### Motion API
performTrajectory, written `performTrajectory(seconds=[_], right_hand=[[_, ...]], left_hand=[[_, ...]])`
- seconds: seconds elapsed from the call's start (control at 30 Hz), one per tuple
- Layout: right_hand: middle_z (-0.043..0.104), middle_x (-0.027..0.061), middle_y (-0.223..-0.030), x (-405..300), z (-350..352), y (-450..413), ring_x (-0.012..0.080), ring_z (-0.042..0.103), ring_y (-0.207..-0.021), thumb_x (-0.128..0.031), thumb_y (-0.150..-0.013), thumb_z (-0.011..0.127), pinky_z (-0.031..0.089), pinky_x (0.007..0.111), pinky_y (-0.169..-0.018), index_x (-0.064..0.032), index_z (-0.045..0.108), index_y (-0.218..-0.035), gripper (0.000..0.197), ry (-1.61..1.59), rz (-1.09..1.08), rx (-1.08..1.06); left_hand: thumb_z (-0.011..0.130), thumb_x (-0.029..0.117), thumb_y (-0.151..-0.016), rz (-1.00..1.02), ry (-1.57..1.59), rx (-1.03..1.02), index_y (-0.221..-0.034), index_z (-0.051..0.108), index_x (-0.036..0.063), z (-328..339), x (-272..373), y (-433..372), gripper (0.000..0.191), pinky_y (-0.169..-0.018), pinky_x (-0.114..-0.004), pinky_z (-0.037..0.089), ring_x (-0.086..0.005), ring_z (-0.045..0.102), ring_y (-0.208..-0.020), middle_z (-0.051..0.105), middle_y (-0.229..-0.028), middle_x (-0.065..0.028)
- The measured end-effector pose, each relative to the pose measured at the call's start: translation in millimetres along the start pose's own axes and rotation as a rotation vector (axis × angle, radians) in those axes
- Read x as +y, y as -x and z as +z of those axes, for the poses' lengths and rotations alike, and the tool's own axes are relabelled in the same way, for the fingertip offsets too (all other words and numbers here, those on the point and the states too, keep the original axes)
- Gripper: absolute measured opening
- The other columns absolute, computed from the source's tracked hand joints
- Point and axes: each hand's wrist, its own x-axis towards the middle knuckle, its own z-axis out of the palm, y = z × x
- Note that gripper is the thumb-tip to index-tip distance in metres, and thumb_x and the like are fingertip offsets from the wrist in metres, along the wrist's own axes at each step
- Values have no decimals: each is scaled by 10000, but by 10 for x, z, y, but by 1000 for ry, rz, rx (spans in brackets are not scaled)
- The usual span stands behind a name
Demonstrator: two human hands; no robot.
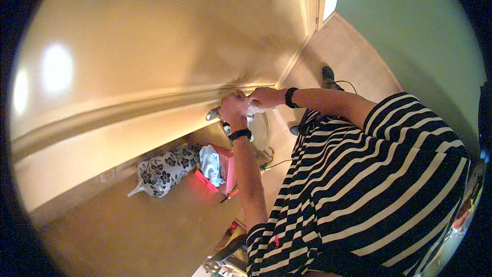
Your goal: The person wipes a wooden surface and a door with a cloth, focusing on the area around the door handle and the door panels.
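Observation:
My left hand (234,107) is at the lower edge of a yellowish panel, its fingers curled over a silvery thing (212,114) that sticks out on its far side. Close beside it, my right hand (268,97) is closed on a whitish thing (261,105) that lies between and under the two hands; its kind cannot be told. The hands almost touch, and their fingertips are partly hidden. Small white round parts (227,130) show beneath the left wrist. Both wrists wear dark bands. Below the left hand, a pink-red box (227,169) holds a pale blue cloth (209,163).
A white item with a black floral pattern (163,173) lies beside the box along the wall. A dark thin cable (278,163) crosses the floor near a foot in a dark shoe (294,129). Another dark shoe (328,74) is further up. A green wall (407,34) rises at right.

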Motion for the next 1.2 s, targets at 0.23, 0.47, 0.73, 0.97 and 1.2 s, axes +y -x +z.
performTrajectory(seconds=[0.23, 0.47, 0.73, 0.97, 1.2], right_hand=[[632, 239, -773, 57, 351, 43, 422, 603, -720, -165, -791, 555, 485, 499, -659, -11, 607, -865, 178, 94, 42, 151], [638, 215, -756, 282, 847, -82, 428, 589, -683, -206, -786, 562, 479, 509, -630, -18, 615, -773, 196, 139, 41, 104], [639, 235, -812, 412, 636, -76, 435, 591, -758, -141, -756, 554, 483, 521, -670, -26, 614, -845, 157, 163, -48, -29], [604, 242, -716, 400, 216, -142, 417, 589, -674, -85, -728, 558, 472, 505, -629, 16, 590, -781, 118, 68, -159, -156], [618, 227, -725, 525, 1, -89, 388, 603, -665, -135, -776, 572, 475, 488, -611, -12, 609, -839, 143, 90, -117, -124]], left_hand=[[460, 450, -868, 84, 46, -202, -777, 696, 31, 59, -75, -4, 490, -697, -490, 535, -388, 669, -753, 672, -777, -209], [494, 462, -850, 170, 40, -165, -834, 687, 50, 98, -171, 199, 456, -698, -472, 541, -351, 671, -773, 678, -840, -185], [482, 457, -863, -28, -8, -264, -871, 690, 71, -17, -15, 255, 438, -692, -468, 535, -329, 679, -775, 689, -865, -157], [539, 391, -822, -107, -17, 28, -658, 647, 97, 74, 96, 226, 354, -548, -459, 510, -326, 663, -601, 662, -653, -144], [533, 369, -827, -138, -34, 82, -656, 663, 105, 96, 229, 10, 341, -530, -477, 510, -336, 652, -584, 656, -646, -153]])
